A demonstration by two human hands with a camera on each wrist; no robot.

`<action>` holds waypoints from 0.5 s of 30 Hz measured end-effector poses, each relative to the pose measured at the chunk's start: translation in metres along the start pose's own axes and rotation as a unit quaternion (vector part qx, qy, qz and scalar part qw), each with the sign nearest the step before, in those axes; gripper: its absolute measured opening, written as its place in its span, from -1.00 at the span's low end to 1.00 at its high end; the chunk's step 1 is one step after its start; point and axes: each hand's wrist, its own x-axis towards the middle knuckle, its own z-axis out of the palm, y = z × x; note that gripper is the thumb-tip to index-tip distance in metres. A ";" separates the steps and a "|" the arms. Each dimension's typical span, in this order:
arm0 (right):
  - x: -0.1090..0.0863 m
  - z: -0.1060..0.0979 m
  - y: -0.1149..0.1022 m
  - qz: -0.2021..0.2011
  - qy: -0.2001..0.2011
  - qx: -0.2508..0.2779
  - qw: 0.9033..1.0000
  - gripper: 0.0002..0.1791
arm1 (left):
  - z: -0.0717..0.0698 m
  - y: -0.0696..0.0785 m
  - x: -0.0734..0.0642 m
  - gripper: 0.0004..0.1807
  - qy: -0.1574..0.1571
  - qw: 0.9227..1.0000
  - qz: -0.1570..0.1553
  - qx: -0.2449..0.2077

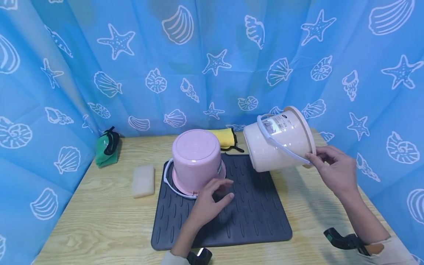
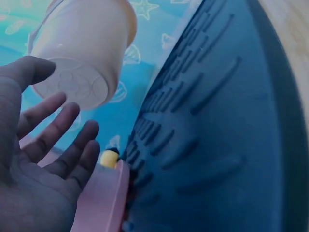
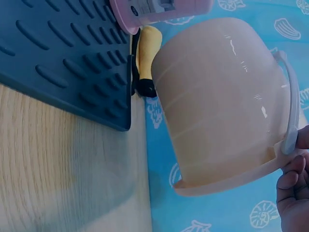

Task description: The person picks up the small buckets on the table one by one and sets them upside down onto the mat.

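My right hand (image 1: 336, 169) pinches the rim of a cream bucket (image 1: 278, 141) where its pale handle joins. The bucket is tilted on its side above the table, its mouth toward the right and its base toward the left. Upside down on a dark ridged mat (image 1: 251, 206) stands a pink bucket (image 1: 197, 151), its pale handle lying down on the mat. In front of the pink bucket is my left hand (image 1: 212, 200), fingers relaxed and spread, with nothing in them. The left wrist view shows that palm (image 2: 38, 188) bare, with the cream bucket's base (image 2: 72, 82) beyond the fingers.
A pale sponge block (image 1: 143, 181) lies left of the mat on the wooden table (image 1: 99, 221). Behind it sits a folded green cloth item (image 1: 107, 149) with a black strap. A yellow one (image 1: 225, 138) lies behind the pink bucket. Blue shell-patterned curtains (image 1: 132, 81) enclose the table.
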 end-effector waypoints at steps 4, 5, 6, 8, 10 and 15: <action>-0.001 -0.002 0.001 0.028 -0.001 0.008 1.000 -0.73 | 0.005 0.008 0.011 -0.48 -0.001 1.000 0.005 -0.021; -0.001 -0.003 0.002 0.036 -0.003 0.009 0.999 -0.71 | 0.006 0.011 0.014 -0.44 -0.002 1.000 0.008 -0.025; -0.002 -0.003 0.003 0.044 -0.004 0.011 0.999 -0.69 | 0.007 0.013 0.018 -0.39 -0.004 1.000 0.010 -0.029; -0.002 -0.003 0.005 0.055 -0.002 0.015 0.998 -0.67 | 0.010 0.017 0.027 -0.29 -0.004 0.999 0.018 -0.035; -0.003 -0.001 0.009 0.062 0.003 0.030 0.998 -0.67 | 0.011 0.021 0.036 -0.20 -0.003 0.999 0.028 -0.043; -0.004 0.004 0.016 0.083 0.010 0.062 0.995 -0.70 | 0.013 0.030 0.060 -0.05 0.014 0.999 0.029 -0.041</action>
